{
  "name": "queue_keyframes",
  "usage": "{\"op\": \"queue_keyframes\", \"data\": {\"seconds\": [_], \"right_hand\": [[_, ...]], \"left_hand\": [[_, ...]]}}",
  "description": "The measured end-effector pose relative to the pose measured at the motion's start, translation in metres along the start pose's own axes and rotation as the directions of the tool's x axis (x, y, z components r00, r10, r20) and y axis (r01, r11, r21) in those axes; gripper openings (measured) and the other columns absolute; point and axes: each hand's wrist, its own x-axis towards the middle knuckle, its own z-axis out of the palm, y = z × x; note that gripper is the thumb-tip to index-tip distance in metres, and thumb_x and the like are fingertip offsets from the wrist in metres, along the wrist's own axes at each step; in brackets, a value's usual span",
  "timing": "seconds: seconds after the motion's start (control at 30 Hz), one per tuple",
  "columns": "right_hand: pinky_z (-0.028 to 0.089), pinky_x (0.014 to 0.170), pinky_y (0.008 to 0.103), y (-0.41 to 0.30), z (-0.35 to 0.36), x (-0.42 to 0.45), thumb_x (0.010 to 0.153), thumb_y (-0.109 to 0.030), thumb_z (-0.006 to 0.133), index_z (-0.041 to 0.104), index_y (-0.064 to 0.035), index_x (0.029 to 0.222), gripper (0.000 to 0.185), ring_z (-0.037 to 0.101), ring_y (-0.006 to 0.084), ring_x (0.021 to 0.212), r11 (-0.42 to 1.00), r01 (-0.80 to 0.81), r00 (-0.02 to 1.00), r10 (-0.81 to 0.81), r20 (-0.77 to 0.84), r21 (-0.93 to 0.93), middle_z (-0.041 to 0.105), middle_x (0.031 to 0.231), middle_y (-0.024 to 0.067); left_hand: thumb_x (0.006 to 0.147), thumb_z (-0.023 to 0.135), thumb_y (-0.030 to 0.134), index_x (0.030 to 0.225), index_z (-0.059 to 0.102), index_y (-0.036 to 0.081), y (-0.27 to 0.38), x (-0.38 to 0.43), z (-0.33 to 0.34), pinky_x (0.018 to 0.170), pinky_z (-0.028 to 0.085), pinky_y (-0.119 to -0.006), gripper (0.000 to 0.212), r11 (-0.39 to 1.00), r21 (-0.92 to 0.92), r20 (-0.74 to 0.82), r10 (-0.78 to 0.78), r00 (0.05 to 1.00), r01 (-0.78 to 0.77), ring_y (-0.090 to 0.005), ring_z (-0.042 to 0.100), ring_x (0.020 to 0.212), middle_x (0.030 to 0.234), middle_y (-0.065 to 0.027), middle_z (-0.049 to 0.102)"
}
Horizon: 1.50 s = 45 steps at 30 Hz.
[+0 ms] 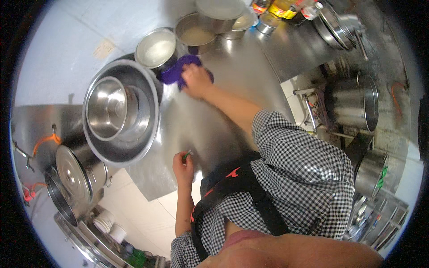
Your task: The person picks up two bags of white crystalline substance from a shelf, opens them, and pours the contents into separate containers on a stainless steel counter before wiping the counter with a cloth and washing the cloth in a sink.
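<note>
My right hand presses on a purple cloth bunched on the stainless steel table. The cloth lies close beside a metal pot of white contents near the back wall. My left hand, by the front edge of the table, pinches a small green item; its exact kind is too small to tell. To the left of both hands stands a large metal basin, with a smaller steel pot tilted inside it.
At the back are a metal pan, stacked containers and several bottles. Steel bowls sit back right. A tall stockpot stands on the right, a lidded pot on the left below the basin.
</note>
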Motion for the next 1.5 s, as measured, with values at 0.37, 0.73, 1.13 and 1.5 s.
{"op": "queue_keyframes", "data": {"seconds": [0.37,0.73,1.13,1.5], "right_hand": [[0.037,0.086,0.0412,0.05,-0.04,-0.032,0.064,-0.032,0.064,0.052,-0.0052,0.101,0.047,0.038,0.0281,0.111,0.997,-0.064,0.992,0.067,0.102,-0.032,0.042,0.121,0.0113],[0.029,0.093,0.0446,0.109,-0.05,-0.034,0.066,-0.034,0.062,0.05,-0.0062,0.103,0.048,0.033,0.0281,0.116,1.0,0.022,0.999,-0.022,0.036,-0.005,0.04,0.123,0.0113],[0.037,0.083,0.041,0.284,-0.125,-0.142,0.058,-0.024,0.064,0.058,-0.001,0.086,0.037,0.046,0.0309,0.1,0.853,-0.518,0.805,0.511,-0.302,0.063,0.05,0.109,0.0152],[0.024,0.093,0.052,0.071,-0.014,-0.226,0.061,-0.022,0.068,0.052,-0.0071,0.084,0.032,0.028,0.0343,0.118,0.968,0.104,0.949,-0.165,0.268,0.227,0.035,0.125,0.0166]], "left_hand": [[0.077,0.053,0.008,0.083,0.052,0.0,0.024,0.004,0.021,0.059,0.041,-0.024,0.01,0.996,-0.044,0.035,0.079,0.996,-0.078,-0.0121,0.049,0.063,0.07,-0.0062,0.052],[0.077,0.052,0.004,0.083,0.051,0.0,0.056,-0.013,0.057,0.055,0.04,-0.022,0.007,0.972,-0.224,-0.012,-0.077,0.997,0.072,-0.0096,0.048,0.059,0.068,-0.0045,0.052],[0.078,0.052,0.005,0.082,0.049,0.0,0.062,-0.002,0.076,0.058,0.042,-0.023,0.008,0.976,-0.193,0.181,-0.064,0.981,0.099,-0.0109,0.05,0.06,0.069,-0.0045,0.052],[0.075,0.055,0.011,0.081,0.053,-0.001,-0.048,0.028,0.04,0.06,0.042,-0.029,0.014,0.995,-0.095,0.131,0.02,0.991,-0.007,-0.0191,0.053,0.065,0.07,-0.0117,0.054]]}}
